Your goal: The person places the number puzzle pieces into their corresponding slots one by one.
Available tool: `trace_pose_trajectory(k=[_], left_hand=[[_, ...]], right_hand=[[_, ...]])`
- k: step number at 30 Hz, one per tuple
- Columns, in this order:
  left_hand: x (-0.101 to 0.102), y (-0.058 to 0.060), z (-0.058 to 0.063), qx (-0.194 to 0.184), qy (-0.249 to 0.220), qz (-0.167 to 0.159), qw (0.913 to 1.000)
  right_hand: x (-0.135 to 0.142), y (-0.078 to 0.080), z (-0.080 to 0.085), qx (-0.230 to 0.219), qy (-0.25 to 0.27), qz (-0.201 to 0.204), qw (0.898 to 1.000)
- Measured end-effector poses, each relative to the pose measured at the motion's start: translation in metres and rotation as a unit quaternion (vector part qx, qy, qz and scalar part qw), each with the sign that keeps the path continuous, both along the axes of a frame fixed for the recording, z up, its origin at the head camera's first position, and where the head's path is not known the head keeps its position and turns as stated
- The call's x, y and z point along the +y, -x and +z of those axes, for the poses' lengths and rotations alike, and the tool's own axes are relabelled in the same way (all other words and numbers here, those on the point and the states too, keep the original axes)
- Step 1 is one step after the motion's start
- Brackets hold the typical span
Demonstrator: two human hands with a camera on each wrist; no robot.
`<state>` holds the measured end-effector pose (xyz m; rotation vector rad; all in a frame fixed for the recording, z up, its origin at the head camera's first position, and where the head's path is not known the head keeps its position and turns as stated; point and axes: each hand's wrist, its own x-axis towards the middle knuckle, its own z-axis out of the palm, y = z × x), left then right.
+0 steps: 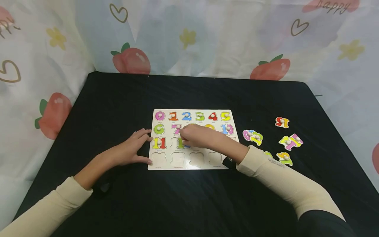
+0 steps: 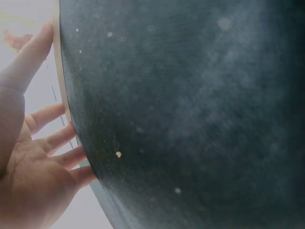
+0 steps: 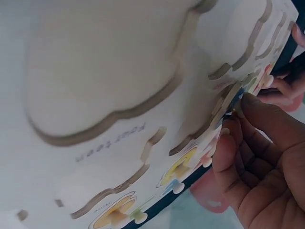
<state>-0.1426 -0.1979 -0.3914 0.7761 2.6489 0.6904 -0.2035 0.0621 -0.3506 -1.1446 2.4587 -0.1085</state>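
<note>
1. Left hand (image 1: 131,148), spread, touches the board's (image 1: 196,158) left edge, probably steadying it.
2. Right hand (image 1: 196,135) pinches 1 piece (image 1: 179,143) over the board, likely for control.
3. Loose pieces (image 1: 291,142) lie right of the board, likely for reach.

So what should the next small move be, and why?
Likely nudge the green-and-blue number piece slightly toward the 11: the right hand pinches it, and part of a bare recess shows between the two. The left hand touches the board, perhaps steadying it.
</note>
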Motion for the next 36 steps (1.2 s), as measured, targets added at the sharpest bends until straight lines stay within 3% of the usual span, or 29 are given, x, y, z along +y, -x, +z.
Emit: trace_pose_trajectory(k=[24, 36], left_hand=[[0.002, 0.000, 0.001, -0.003, 0.006, 0.001, 1.0000], [0.001, 0.000, 0.001, -0.001, 0.010, 0.000, 1.0000]], right_hand=[[-0.016, -0.001, -0.008, 0.018, 0.013, 0.009, 1.000], [-0.005, -0.003, -0.011, -0.006, 0.055, -0.006, 0.998]])
